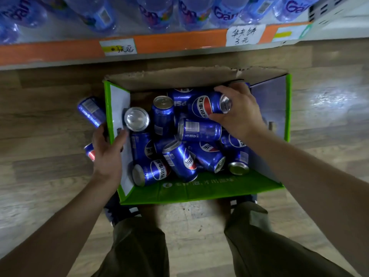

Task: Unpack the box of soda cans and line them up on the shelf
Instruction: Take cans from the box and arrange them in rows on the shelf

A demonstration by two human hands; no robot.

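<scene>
Head view. An open cardboard box (199, 189) with green outer walls stands on the wood-pattern floor (319, 140), just near of the shelf (179, 44), whose orange edge strip carries handwritten price labels. Blue water bottles (155, 13) fill the shelf above the strip.

Inside the box lies a loose heap of blue soda cans (179, 148), most on their sides, a few end-up.

The right hand (237, 112) reaches into the far right part of the box, fingers and thumb curled round one can (209, 104) lying sideways on top of the heap.

The left hand (108, 148) grips the left wall of the box, thumb inside, fingers outside. Two further cans (91, 111) show outside that wall, partly hidden by the hand.

The person's trouser legs (139, 246) stand near of the box.
</scene>
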